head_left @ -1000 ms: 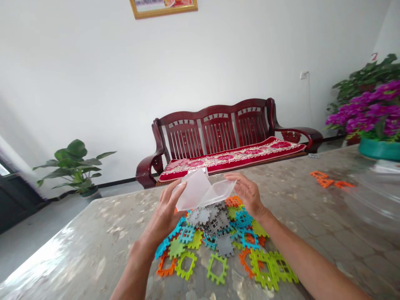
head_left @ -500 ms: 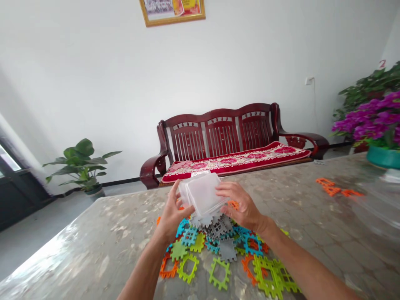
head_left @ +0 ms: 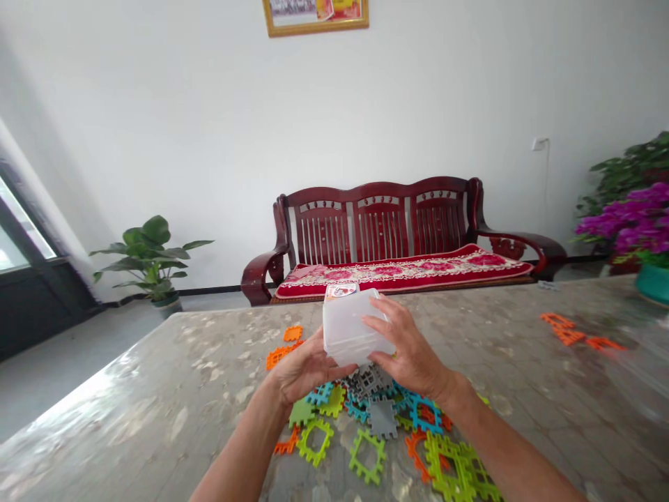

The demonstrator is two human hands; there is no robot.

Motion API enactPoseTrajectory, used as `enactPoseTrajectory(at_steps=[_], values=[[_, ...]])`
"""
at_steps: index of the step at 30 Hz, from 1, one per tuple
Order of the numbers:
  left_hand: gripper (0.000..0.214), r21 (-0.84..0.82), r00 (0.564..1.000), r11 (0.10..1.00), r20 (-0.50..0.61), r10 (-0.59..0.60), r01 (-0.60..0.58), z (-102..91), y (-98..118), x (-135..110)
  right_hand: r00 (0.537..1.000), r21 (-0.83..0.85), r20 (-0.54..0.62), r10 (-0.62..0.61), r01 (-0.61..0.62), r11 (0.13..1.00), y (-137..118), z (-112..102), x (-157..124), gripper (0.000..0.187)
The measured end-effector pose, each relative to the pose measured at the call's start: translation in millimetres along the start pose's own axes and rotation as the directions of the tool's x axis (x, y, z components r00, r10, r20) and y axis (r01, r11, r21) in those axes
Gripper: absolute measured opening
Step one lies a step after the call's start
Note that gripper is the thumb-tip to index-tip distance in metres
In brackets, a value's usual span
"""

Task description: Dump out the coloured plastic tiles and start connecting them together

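A translucent white plastic box [head_left: 349, 322] is held above the table between both my hands. My left hand [head_left: 304, 367] supports it from the left and below, with the thumb along its near lower edge. Curled over its right side and top is my right hand [head_left: 408, 341], fingers on the upper face. Below lies a pile of toothed plastic building pieces: a grey square piece [head_left: 383, 418], a lime green frame piece [head_left: 360, 468], a blue frame piece [head_left: 417, 413] and orange pieces [head_left: 277, 357]. The box and hands hide part of the pile.
A printed card [head_left: 341, 290] shows just behind the box. Several orange pieces [head_left: 569, 336] lie apart on the right of the table [head_left: 209, 390], near a clear plastic container [head_left: 645, 369] and purple flowers in a teal pot [head_left: 651, 282]. Beyond stands a wooden bench [head_left: 381, 223].
The box has been turned and now shows its side. My left hand has shifted from its left edge to underneath, and my right hand has moved further over its top. The view has swung slightly left.
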State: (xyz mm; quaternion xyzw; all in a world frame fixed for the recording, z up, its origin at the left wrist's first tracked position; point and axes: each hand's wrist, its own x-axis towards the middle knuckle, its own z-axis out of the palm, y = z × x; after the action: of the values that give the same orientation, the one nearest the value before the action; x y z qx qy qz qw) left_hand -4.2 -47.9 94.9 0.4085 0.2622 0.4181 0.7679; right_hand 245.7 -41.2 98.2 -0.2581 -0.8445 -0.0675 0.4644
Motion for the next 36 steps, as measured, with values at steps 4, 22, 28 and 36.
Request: enactPoseTrajectory(at_steps=[4,22,28,36], values=[[0.081,-0.019,0.998,0.999,0.056,-0.028,0.029,4.6,4,-2,1.000,-0.044,-0.012,0.008,-0.008,0.999,2,-1,0,0.066],[0.072,-0.044,0.959,0.995,-0.266,-0.098,0.090,27.4,-15,7,0.998,0.022,-0.015,0.063,-0.062,0.998,-4,2,2,0.030],[0.062,-0.056,0.947,0.994,-0.302,-0.108,0.095,30.7,-19,8,0.999,-0.076,-0.049,-0.017,0.013,0.997,-7,0,3,0.030],[0.067,0.009,0.945,0.998,-0.321,-0.060,0.066,33.4,-23,8,0.995,-0.091,-0.091,-0.047,0.039,0.995,-5,5,-5,0.029]])
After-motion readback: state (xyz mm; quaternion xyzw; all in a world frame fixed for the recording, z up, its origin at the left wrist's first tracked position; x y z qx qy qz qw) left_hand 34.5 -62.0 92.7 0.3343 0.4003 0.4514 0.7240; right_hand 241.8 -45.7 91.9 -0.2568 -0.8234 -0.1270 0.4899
